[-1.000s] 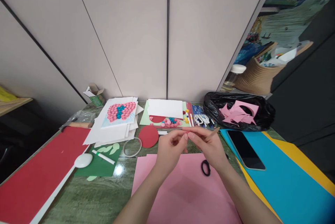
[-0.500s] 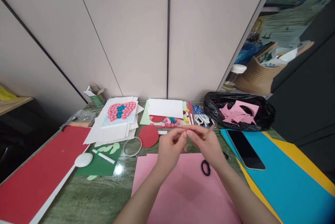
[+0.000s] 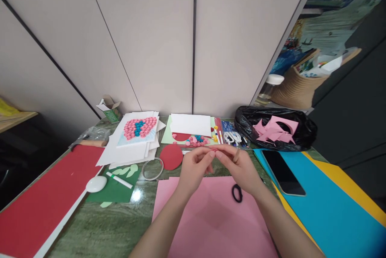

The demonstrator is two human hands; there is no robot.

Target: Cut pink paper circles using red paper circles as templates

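Observation:
My left hand [image 3: 195, 166] and my right hand [image 3: 238, 165] meet above the far part of a pink paper sheet [image 3: 217, 226]. The fingertips of both pinch a small reddish paper piece [image 3: 214, 150], mostly covered by the fingers. A thin brownish stick [image 3: 237, 154] pokes up between the fingers of my right hand. Black-handled scissors [image 3: 237, 193] lie on the pink sheet under my right wrist, one loop showing. Just beyond my hands sits a cluster of pink and blue paper rosettes [image 3: 197, 141]. A red paper circle [image 3: 171, 157] lies left of my left hand.
At the left are a heart picture of rosettes [image 3: 140, 128] on white sheets, a tape ring [image 3: 152, 168], a glue pen [image 3: 119, 180], a white spoon [image 3: 96, 184] and red paper [image 3: 51, 205]. A black bag [image 3: 245, 123] with pink scraps and a phone [image 3: 283, 173] on blue paper are at the right.
My hands stay together around the reddish piece with small finger shifts. The stick in my right hand has tilted more upright and shows less. Nothing else has moved.

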